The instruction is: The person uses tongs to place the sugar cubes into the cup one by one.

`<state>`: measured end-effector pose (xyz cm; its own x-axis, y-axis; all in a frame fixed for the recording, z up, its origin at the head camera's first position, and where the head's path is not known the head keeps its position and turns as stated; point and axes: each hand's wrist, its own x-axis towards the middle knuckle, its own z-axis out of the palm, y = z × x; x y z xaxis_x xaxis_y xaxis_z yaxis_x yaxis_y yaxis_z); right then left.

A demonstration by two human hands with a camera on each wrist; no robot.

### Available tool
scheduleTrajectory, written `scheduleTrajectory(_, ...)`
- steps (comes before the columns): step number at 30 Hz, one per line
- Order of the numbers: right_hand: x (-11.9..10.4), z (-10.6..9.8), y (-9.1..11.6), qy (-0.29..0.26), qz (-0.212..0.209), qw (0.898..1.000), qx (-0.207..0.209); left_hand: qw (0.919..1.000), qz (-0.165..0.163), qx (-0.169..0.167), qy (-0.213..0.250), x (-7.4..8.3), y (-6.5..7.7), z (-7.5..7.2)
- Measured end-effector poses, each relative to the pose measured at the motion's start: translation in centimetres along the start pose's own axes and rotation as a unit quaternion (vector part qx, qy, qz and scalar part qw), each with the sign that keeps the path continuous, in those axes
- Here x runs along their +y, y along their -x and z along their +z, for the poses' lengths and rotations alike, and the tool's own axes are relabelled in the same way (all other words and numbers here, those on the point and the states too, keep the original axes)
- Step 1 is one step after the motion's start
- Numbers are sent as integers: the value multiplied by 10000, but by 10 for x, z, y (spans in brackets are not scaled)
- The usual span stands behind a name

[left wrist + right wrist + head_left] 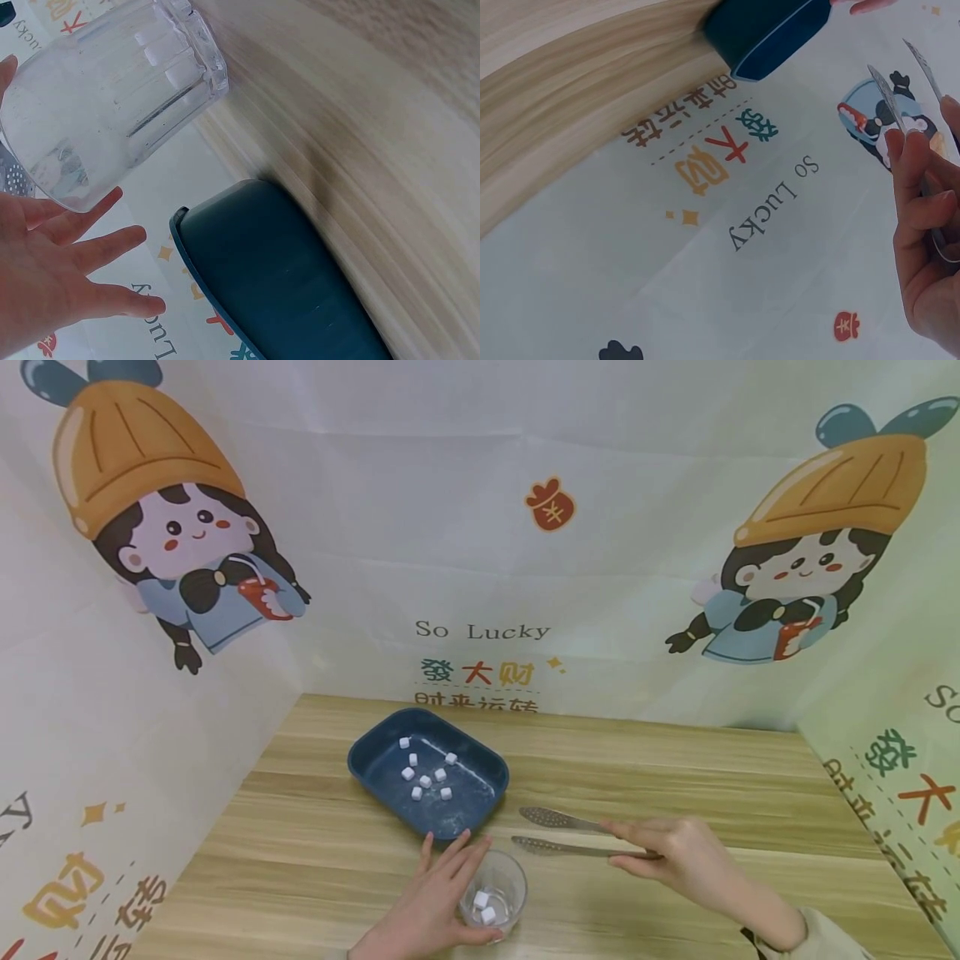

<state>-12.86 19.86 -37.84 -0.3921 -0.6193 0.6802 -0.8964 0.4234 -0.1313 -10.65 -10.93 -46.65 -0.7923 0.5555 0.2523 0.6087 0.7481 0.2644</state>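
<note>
My left hand [435, 897] is at the left side of a clear drinking glass [112, 97], thumb on the near side and fingers toward the far side. Its other fingers spread out straight in the left wrist view. Two small white cubes [484, 907] lie at the bottom of the glass. My right hand [686, 858] holds metal tongs [558, 818] by the arms, right of the glass. The tongs' tips stand apart with nothing between them, pointing left. Behind the glass a dark blue tray [491, 768] contains several white cubes [425, 782].
The wood-grain table [675, 768] is bounded by printed white sheets [637, 635] at the back and both sides. The tray's near corner sits close to my left fingertips.
</note>
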Motion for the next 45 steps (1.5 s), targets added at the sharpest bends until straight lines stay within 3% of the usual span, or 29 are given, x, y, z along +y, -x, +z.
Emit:
scheduleTrajectory(13,5,7,-2,22,423,9991,74,9999,43,115,42,2,-1,2)
scheduleTrajectory(26,15,22,-19,-93,464,9988,141,9999,-1,100,70,2,-1,0)
scheduleTrajectory(45,35,37,-39,154,535,9984,103,9998,-17,187,104,3,-1,1)
